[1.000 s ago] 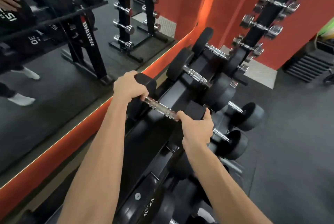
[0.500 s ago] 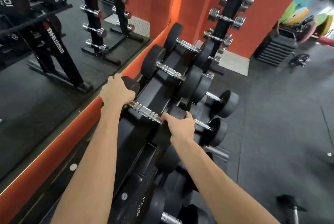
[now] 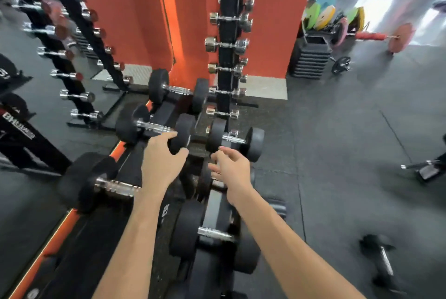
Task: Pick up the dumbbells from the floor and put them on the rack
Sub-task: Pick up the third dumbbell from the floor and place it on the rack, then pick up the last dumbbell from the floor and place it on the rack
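Note:
My left hand (image 3: 160, 161) and my right hand (image 3: 231, 168) hover with fingers spread over the black dumbbell rack (image 3: 131, 166), and neither holds anything. A black dumbbell with a chrome handle (image 3: 96, 183) lies on the top tier, left of my left forearm, which hides its right head. My left fingertips are by the right head of the dumbbell beyond it (image 3: 154, 127). Near my right fingertips, a dumbbell (image 3: 235, 140) lies on the lower tier. Another black dumbbell (image 3: 381, 257) lies blurred on the floor at the lower right.
More dumbbells rest on the rack (image 3: 178, 90) (image 3: 212, 233). A vertical stand of chrome dumbbells (image 3: 228, 45) rises behind it against the orange wall. A mirror runs along the left. Coloured plates (image 3: 321, 16), a barbell (image 3: 400, 37) and stacked steps (image 3: 310, 57) sit at the back right.
Both hands have let go of the dumbbell they held by its heads on the top tier and now hang open over the rack. The view has swung to the right.

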Available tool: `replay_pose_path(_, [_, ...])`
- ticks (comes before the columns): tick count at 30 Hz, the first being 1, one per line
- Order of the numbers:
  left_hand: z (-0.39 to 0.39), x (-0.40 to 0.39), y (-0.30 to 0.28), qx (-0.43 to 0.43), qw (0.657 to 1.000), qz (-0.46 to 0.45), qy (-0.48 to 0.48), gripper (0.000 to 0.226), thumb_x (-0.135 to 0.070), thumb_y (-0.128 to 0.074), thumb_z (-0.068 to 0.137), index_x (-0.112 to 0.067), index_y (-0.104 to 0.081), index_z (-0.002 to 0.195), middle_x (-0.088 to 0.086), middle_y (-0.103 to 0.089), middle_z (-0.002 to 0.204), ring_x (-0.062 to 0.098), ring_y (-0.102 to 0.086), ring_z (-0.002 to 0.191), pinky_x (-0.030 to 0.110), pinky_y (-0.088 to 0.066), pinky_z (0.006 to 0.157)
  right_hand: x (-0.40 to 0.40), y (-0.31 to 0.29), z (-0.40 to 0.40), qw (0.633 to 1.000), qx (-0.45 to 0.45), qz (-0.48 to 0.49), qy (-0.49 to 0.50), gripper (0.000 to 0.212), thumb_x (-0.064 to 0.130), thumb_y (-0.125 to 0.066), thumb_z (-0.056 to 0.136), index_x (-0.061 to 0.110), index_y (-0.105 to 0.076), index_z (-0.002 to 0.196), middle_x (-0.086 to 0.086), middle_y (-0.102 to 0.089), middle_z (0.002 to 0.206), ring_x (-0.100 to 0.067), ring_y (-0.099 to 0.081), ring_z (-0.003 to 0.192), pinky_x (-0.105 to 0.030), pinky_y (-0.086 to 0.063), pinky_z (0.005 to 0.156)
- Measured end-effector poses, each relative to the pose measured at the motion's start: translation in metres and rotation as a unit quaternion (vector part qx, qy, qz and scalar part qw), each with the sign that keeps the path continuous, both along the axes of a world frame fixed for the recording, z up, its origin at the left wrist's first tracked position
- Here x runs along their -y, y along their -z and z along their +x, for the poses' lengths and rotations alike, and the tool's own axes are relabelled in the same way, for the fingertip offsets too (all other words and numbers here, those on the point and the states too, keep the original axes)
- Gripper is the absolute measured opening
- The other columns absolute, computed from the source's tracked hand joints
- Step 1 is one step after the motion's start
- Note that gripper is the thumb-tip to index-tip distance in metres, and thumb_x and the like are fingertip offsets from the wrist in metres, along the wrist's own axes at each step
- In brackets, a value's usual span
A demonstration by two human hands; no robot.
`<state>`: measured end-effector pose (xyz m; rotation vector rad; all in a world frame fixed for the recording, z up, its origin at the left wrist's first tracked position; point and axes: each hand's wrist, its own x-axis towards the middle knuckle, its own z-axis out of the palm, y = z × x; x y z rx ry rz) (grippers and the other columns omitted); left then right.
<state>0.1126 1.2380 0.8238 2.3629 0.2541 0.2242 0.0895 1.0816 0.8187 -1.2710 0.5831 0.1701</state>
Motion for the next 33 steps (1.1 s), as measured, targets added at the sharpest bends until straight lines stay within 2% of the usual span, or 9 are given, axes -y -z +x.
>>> replay_pose_path(3, [-0.007,0.092,-0.018,0.018,0.998,-0.002,0.067,0.042,-0.02,-0.069,0.086,-0.021,-0.066,0.128,0.007,-0.065,0.123,0.024,-0.061,0.113,0.03,-0.044,0.091,0.087,-0.011,-0.012,0.998,0.027,0.012,0.049,0.021,0.008,-0.06,0.099,0.01,-0.066,0.119,-0.004,-0.072,0.093,-0.021,-0.067,0.074,-0.026,-0.055,0.064])
replay_pose_path(8, [-0.035,0.253,-0.025,0.013,0.988,-0.044,0.148,0.038,-0.017,-0.069,0.085,-0.023,-0.069,0.123,0.002,-0.071,0.118,0.021,-0.066,0.108,0.032,-0.048,0.097,0.258,-0.021,-0.065,0.996,0.041,-0.008,0.083,0.019,0.011,-0.061,0.098,0.014,-0.068,0.115,0.0,-0.077,0.095,-0.023,-0.075,0.085,-0.029,-0.061,0.075])
replay_pose_path(13, [-0.092,0.426,-0.026,-0.022,0.968,-0.093,0.231,0.037,-0.015,-0.068,0.086,-0.024,-0.069,0.122,-0.004,-0.07,0.115,0.013,-0.065,0.104,0.031,-0.05,0.096,0.429,-0.022,-0.148,0.99,0.049,-0.004,0.136,0.019,0.01,-0.06,0.095,0.017,-0.069,0.111,-0.003,-0.077,0.098,-0.022,-0.072,0.08,-0.026,-0.058,0.069])
replay_pose_path(16, [-0.126,0.524,-0.025,-0.049,0.952,-0.121,0.276,0.036,-0.013,-0.067,0.083,-0.027,-0.071,0.116,-0.005,-0.072,0.11,0.009,-0.067,0.099,0.032,-0.052,0.096,0.517,-0.019,-0.195,0.978,0.049,0.005,0.202,0.009,0.015,-0.061,0.097,0.018,-0.068,0.102,-0.005,-0.076,0.096,-0.021,-0.07,0.074,-0.026,-0.057,0.066])
replay_pose_path(22, [-0.174,0.687,-0.01,-0.13,0.909,-0.123,0.376,0.034,-0.012,-0.066,0.079,-0.03,-0.074,0.107,-0.009,-0.075,0.101,0.004,-0.069,0.094,0.02,-0.051,0.081,0.654,-0.005,-0.268,0.943,0.03,0.04,0.329,0.009,0.017,-0.06,0.1,0.017,-0.067,0.093,-0.007,-0.074,0.099,-0.021,-0.068,0.078,-0.027,-0.055,0.068])
replay_pose_path(27, [-0.193,0.78,0.019,-0.176,0.875,-0.075,0.445,0.029,-0.015,-0.063,0.08,-0.031,-0.073,0.103,-0.016,-0.074,0.093,-0.004,-0.065,0.091,0.014,-0.044,0.064,0.729,0.02,-0.312,0.909,-0.016,0.05,0.413,0.006,0.013,-0.061,0.097,0.014,-0.065,0.093,-0.008,-0.069,0.102,-0.019,-0.061,0.083,-0.028,-0.053,0.071])
replay_pose_path(29, [-0.192,0.805,0.035,-0.197,0.862,-0.05,0.465,0.029,-0.017,-0.062,0.081,-0.031,-0.072,0.104,-0.014,-0.074,0.094,-0.001,-0.065,0.093,0.015,-0.043,0.063,0.751,0.034,-0.322,0.898,-0.037,0.064,0.433,0.006,0.012,-0.061,0.096,0.011,-0.064,0.102,-0.007,-0.066,0.105,-0.018,-0.057,0.087,-0.038,-0.057,0.087])
replay_pose_path(31, [-0.185,0.828,0.055,-0.217,0.846,-0.021,0.487,0.03,-0.019,-0.062,0.081,-0.031,-0.071,0.106,-0.013,-0.074,0.095,0.002,-0.065,0.094,0.017,-0.042,0.064,0.773,0.055,-0.326,0.887,-0.064,0.077,0.452,0.014,0.012,-0.062,0.095,0.01,-0.062,0.109,-0.006,-0.062,0.103,-0.018,-0.053,0.088,-0.05,-0.048,0.107])
replay_pose_path(33, [-0.171,0.851,0.08,-0.237,0.832,0.004,0.502,0.03,-0.019,-0.061,0.081,-0.03,-0.07,0.108,-0.012,-0.073,0.098,0.004,-0.064,0.095,0.018,-0.043,0.062,0.792,0.079,-0.324,0.875,-0.09,0.088,0.468,0.02,0.015,-0.063,0.094,0.011,-0.064,0.114,-0.008,-0.064,0.101,-0.018,-0.053,0.091,-0.049,-0.048,0.108])
